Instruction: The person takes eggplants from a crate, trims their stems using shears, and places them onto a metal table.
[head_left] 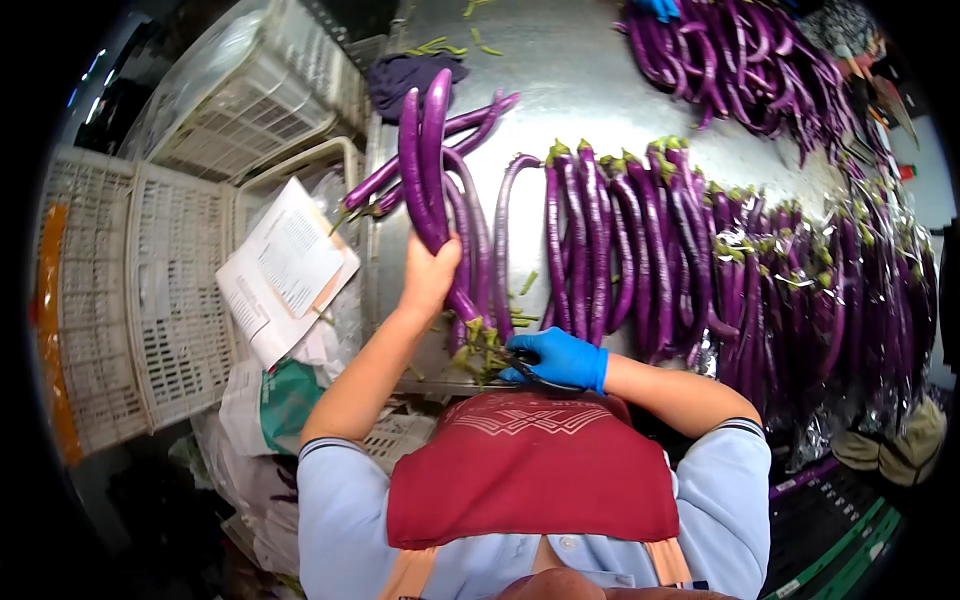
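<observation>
My bare left hand (432, 275) is closed around a couple of long purple eggplants (435, 150), their tips pointing away from me and their green stem ends toward my apron. In my blue-gloved right hand (562, 360) is a dark-handled cutting tool that looks like scissors (535, 376), partly hidden by the fingers. It is close to the green stem ends (478, 348). More loose eggplants (470, 122) lie crosswise beyond my left hand. To the right, a row of eggplants (600, 240) lies side by side, most stem ends facing away.
Plastic-wrapped eggplants (840, 310) lie at the right. A large eggplant pile (730, 60) is at the far right, with another person's blue glove (660, 8) above it. Dark cloth (410, 85) and stem trimmings (485, 42) lie on the metal table (560, 70). White crates (180, 290) and papers (290, 262) stand left.
</observation>
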